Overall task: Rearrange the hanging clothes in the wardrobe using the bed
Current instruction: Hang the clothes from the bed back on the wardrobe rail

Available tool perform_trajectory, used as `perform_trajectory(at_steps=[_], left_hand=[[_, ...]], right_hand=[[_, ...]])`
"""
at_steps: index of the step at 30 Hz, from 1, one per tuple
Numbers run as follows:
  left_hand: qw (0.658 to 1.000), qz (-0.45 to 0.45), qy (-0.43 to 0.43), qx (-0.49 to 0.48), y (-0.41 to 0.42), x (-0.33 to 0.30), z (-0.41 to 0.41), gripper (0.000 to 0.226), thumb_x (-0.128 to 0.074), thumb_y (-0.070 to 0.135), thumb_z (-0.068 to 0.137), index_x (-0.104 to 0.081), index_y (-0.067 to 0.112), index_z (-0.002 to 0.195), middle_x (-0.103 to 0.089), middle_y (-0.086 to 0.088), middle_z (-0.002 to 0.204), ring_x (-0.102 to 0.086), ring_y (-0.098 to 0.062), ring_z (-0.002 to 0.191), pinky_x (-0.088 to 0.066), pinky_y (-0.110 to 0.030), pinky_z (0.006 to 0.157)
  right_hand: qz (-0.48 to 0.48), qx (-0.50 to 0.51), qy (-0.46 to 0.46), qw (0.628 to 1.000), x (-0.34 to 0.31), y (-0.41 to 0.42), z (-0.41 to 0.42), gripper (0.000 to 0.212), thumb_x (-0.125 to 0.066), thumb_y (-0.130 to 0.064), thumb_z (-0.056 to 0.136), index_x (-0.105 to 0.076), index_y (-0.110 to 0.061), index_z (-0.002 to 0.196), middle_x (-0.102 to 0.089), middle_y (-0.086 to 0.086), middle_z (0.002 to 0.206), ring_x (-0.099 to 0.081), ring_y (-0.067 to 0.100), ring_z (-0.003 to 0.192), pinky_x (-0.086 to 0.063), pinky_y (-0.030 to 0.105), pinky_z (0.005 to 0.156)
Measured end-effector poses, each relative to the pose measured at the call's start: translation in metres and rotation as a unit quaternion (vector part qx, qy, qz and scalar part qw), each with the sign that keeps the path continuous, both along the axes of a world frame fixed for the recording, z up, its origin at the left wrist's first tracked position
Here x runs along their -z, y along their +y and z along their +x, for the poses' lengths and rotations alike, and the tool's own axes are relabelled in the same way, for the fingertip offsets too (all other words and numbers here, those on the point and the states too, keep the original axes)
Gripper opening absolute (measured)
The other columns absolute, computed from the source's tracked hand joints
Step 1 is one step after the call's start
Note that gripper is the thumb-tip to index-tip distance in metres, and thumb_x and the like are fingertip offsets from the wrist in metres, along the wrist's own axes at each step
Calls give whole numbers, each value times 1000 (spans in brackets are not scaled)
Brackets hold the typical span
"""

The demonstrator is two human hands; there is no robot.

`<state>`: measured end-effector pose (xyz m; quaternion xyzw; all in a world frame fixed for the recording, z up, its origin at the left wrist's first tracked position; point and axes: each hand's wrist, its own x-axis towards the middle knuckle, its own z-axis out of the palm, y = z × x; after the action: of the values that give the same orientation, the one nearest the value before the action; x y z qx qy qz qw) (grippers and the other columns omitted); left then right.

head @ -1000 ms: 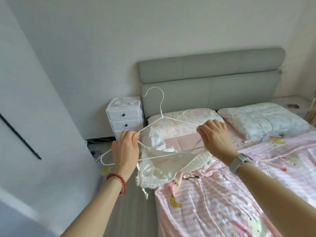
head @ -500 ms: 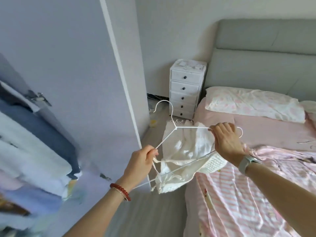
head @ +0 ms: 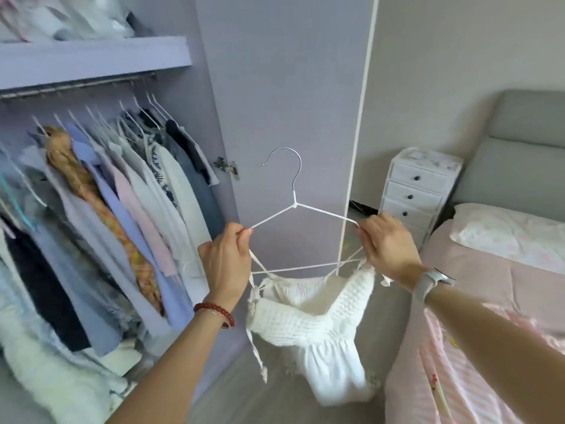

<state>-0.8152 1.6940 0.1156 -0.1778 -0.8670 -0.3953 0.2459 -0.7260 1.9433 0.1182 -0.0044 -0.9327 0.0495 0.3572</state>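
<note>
At the centre of the frame, a thin white wire hanger (head: pixel 295 206) is held up by both ends in front of the open lilac wardrobe door (head: pixel 284 87). Its left shoulder is pinched by the left hand (head: pixel 227 266), and its right shoulder is pinched by the right hand (head: pixel 386 246), with fingers curled round the wire. Below the hanger's bottom bar, a small white smocked strappy top (head: pixel 308 319) is hung by its thin straps, sagging toward the lower centre of the frame, with loose ties dangling.

The garment is judged light, soft and limp, so it can be swung or slipped off easily; the narrow straps are likely to slide along the smooth wire. The hanger is judged stiff but springy and light. A hold at the neck below the hook is judged best for hooking onto the metal rail (head: pixel 76 87) at upper left, where the crowded hanging clothes (head: pixel 122 194) are packed. The pink-sheeted bed (head: pixel 489 286) is seen at the right edge.
</note>
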Motion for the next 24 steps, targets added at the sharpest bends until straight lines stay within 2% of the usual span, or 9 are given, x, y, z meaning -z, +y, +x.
perform_trajectory(at_steps=[4,6,8,12,15,17,20,22,24], left_hand=[[994,0,62,-84,-60,-30,-11,16,-51,13,94,-58,3,83,-55,-10,56,-51,-36,56,-30,-33,65],[989,-13,89,-114,-89,-42,-17,16,-50,12,94,-58,3,84,-57,-11,57,-52,-36,56,-33,-37,67],[980,-35,116,-157,-115,-54,-23,18,-47,12,95,-58,3,83,-57,-13,57,-53,-35,57,-32,-38,71],[954,-47,145,-259,-165,-81,-32,21,-42,15,96,-58,6,86,-60,-12,62,-57,-32,65,-30,-38,88],[933,-47,125,-334,-200,-97,-34,21,-39,18,97,-57,9,90,-62,-11,74,-57,-31,80,-16,-39,108],[920,-46,117,-370,-220,-108,-36,21,-40,20,97,-57,9,91,-62,-12,79,-54,-32,89,-9,-40,113],[912,-39,123,-391,-248,-120,-35,22,-44,19,96,-59,5,91,-61,-16,88,-49,-36,94,-24,-48,106],[901,-51,123,-413,-267,-123,-33,24,-44,20,96,-61,3,96,-61,-17,97,-48,-37,100,-30,-46,99],[888,-56,114,-442,-284,-122,-30,25,-44,20,96,-61,4,99,-60,-16,103,-47,-36,105,-29,-48,100]], right_hand=[[15,-78,38,996,-34,-55,-34,27,-45,-21,86,-67,-6,81,-61,5,59,-59,27,58,-44,27,48],[5,-108,25,994,-49,-80,-53,19,-54,-19,85,-68,-6,89,-61,8,62,-61,30,58,-48,30,49],[6,-148,-13,989,-63,-102,-73,19,-51,-16,90,-64,-7,98,-63,13,70,-62,35,64,-50,37,56],[27,-239,-59,969,-92,-144,-116,21,-40,-23,95,-54,-11,104,-67,12,76,-59,39,70,-37,34,59],[5,-321,-107,941,-114,-178,-140,20,-37,-29,96,-53,-17,99,-62,8,72,-58,35,70,-42,37,63],[14,-364,-121,924,-122,-200,-152,19,-37,-32,96,-51,-19,96,-55,-2,62,-53,28,64,-40,35,60],[27,-436,-114,892,-129,-231,-162,13,-42,-29,95,-47,-22,85,-37,-8,49,-38,19,55,-25,28,55],[17,-490,-132,862,-129,-254,-163,25,-44,-25,95,-37,-32,72,-35,-8,48,-37,18,53,-25,30,53],[-28,-537,-155,828,-128,-277,-164,35,-46,-20,94,-30,-36,67,-36,-8,51,-37,12,50,-28,30,53]])
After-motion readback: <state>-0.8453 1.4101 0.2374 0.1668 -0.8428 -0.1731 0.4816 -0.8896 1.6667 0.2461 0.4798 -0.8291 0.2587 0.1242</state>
